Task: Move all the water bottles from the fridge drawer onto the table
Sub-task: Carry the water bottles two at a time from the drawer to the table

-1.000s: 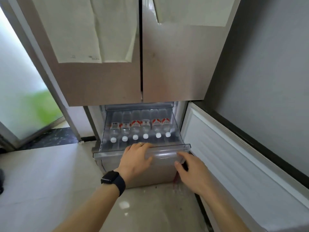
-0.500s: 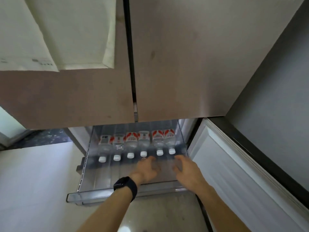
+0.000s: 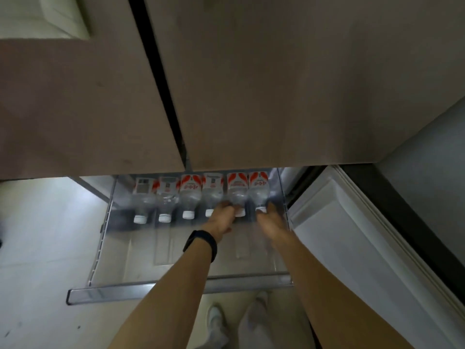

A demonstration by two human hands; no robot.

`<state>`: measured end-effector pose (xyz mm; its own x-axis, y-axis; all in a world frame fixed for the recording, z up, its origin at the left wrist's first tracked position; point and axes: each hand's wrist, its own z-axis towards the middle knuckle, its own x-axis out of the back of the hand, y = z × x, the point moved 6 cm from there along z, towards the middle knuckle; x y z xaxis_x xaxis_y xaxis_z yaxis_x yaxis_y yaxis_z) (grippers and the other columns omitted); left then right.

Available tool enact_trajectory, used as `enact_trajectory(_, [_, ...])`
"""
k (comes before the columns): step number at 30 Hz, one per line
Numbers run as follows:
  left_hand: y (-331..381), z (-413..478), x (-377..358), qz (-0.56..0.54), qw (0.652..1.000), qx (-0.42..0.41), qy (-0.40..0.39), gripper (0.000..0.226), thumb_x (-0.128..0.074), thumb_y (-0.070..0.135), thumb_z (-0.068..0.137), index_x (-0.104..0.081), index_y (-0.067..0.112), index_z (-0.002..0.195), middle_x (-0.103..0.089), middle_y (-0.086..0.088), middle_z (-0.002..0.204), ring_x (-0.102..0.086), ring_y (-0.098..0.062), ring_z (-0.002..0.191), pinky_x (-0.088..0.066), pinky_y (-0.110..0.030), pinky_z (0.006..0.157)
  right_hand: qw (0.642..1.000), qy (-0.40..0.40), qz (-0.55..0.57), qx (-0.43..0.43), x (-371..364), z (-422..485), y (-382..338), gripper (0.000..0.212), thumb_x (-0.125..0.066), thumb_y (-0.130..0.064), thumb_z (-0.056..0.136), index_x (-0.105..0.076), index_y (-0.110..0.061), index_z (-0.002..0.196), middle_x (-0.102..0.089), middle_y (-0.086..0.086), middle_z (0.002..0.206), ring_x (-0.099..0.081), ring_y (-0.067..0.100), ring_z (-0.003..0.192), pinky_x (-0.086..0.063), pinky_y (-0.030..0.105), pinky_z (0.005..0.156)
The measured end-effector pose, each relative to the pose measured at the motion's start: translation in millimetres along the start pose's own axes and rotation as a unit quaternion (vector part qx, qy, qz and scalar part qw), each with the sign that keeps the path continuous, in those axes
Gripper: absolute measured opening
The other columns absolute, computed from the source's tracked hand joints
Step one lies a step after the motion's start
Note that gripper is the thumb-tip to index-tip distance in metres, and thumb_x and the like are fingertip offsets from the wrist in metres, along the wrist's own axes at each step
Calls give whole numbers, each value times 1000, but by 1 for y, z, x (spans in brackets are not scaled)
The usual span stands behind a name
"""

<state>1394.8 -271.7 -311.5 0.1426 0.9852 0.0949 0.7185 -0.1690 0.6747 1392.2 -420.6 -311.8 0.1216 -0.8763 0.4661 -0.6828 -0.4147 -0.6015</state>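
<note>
The clear fridge drawer stands pulled far out below the upper doors. Several water bottles with red-and-white labels lie in a row at its back, white caps toward me. My left hand, with a black watch on its wrist, reaches between the fourth bottle and the fifth bottle, its fingertips at their necks. My right hand is at the cap of the rightmost bottle. Both hands are blurred with fingers stretched forward, and no grip shows.
The closed upper fridge doors hang over the bottles' far ends. The open lower door stands along the right of the drawer. Pale floor lies to the left, and my shoes are just below the drawer front.
The drawer came further out after both hands pulled its front edge. The hands then let go and moved in over the drawer to the bottle necks. My head dropped closer.
</note>
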Motion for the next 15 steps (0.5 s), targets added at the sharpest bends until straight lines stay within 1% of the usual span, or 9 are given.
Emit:
enact_trajectory(3, [-3,8,-5,-91,995,25,-5,36,-49,34,103,-51,21,136,-56,-5,136,-52,-28,123,-43,-40,95,999,-19,44,-7,-6,6,0,42,-48,-33,102,-49,-10,137,-57,11,130,-56,32,120,-45,34,93])
enact_trajectory(5, [-3,10,-7,-111,993,29,-8,48,-52,47,101,-48,22,141,-55,-4,139,-52,-28,124,-46,-41,96,997,-31,64,-16,-9,6,1,42,-49,-49,99,-56,-20,128,-64,7,117,-63,29,108,-51,44,97])
enact_trajectory(7, [-5,7,-5,-88,996,30,-4,64,-49,62,97,-42,23,147,-53,-4,141,-53,-27,123,-50,-38,89,994,-67,79,-39,-14,1,2,49,-48,-64,95,-57,-26,124,-65,4,107,-66,25,99,-55,46,94])
enact_trajectory(9, [-9,0,-3,-29,999,26,-13,74,-40,73,94,-40,23,149,-53,-6,142,-56,-27,120,-54,-36,85,982,-128,118,-73,-19,-12,5,52,-46,-68,94,-53,-26,122,-62,4,99,-66,23,92,-60,42,88])
enact_trajectory(11, [-8,-9,0,29,999,14,-24,83,-33,78,92,-42,19,149,-54,-11,141,-57,-31,122,-53,-40,95,973,-154,151,-75,-20,-27,8,54,-48,-68,93,-51,-24,124,-60,6,98,-65,22,89,-61,39,83])
enact_trajectory(12, [-8,-15,2,48,998,6,-28,86,-33,79,91,-48,14,144,-59,-14,134,-60,-32,119,-51,-41,96,972,-149,165,-72,-18,-34,9,54,-49,-67,93,-50,-23,125,-62,7,101,-68,22,89,-62,39,82])
enact_trajectory(13, [-6,-23,6,70,997,-3,-30,87,-33,80,89,-56,9,133,-66,-14,119,-65,-29,106,-52,-38,91,973,-138,172,-67,-15,-42,8,52,-50,-64,94,-49,-22,124,-65,8,102,-70,23,87,-62,39,80])
enact_trajectory(14, [-4,-31,10,103,994,-10,-28,83,-34,79,90,-61,6,120,-68,-11,101,-66,-23,87,-51,-33,79,978,-121,160,-59,-9,-49,8,50,-50,-60,96,-50,-19,124,-68,10,99,-72,24,84,-62,38,76])
enact_trajectory(15, [-4,-38,15,148,989,-16,-24,76,-36,75,92,-61,8,115,-68,-6,91,-62,-17,72,-50,-28,69,986,-94,129,-46,-1,-57,8,46,-49,-57,99,-51,-16,121,-71,11,94,-74,24,79,-63,37,71])
